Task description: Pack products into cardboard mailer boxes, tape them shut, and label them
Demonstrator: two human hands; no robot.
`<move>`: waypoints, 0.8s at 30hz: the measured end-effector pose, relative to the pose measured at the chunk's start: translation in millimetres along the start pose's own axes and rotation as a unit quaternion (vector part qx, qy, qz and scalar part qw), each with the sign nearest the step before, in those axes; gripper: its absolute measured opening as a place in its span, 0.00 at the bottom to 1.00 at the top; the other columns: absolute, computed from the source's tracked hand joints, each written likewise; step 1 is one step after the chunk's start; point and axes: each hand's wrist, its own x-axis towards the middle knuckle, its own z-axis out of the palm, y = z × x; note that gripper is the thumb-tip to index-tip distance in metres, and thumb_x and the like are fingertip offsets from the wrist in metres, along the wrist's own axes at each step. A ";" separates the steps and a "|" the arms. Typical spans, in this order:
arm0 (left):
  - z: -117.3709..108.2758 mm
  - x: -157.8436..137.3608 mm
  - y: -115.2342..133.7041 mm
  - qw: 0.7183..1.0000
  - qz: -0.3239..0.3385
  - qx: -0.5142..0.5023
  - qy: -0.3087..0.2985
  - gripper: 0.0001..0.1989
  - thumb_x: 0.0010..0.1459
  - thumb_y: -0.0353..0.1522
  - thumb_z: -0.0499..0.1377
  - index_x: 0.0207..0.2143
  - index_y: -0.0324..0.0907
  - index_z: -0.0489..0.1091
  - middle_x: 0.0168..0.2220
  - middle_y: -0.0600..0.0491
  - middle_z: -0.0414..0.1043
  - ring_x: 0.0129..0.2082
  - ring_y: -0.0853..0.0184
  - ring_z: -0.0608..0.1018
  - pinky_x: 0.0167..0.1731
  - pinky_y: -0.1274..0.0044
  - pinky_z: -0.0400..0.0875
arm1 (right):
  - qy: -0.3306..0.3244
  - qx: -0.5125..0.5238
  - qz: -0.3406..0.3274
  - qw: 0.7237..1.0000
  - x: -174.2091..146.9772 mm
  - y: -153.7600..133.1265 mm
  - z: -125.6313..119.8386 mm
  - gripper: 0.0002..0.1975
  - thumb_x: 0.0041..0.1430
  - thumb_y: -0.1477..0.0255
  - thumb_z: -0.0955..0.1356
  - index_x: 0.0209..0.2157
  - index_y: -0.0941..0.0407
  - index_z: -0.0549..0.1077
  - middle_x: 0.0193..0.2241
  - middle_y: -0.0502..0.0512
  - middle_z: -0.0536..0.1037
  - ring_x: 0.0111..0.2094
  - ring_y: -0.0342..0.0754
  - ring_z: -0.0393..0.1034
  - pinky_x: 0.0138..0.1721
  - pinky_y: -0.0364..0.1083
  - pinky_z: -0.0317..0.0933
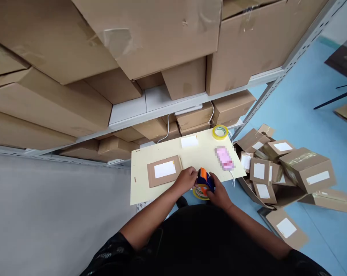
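A blue and orange tape dispenser with a yellow-edged roll of tape is in my right hand, over the front edge of the table. My left hand is closed in a pinch against the dispenser's left side. What lies between those fingertips is too small to make out. To the left of my left hand, a flat cardboard box with a white label rests on the cream tabletop.
A second tape roll, a white label and a blurred pink phone-shaped item with a cable lie on the table. Shelves of cardboard boxes rise in front. Labelled boxes are heaped on the floor at right.
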 end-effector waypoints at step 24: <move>-53.6 167.6 18.3 0.854 0.025 0.503 -0.131 0.10 0.48 0.33 0.67 0.34 0.37 0.81 0.34 0.39 0.78 0.44 0.50 0.79 0.48 0.67 0.72 | -0.085 0.042 0.274 0.957 -32.5 22.0 32.0 0.34 0.55 0.71 0.68 0.64 0.52 0.63 0.42 0.56 0.81 0.39 0.54 0.77 0.42 0.50 0.68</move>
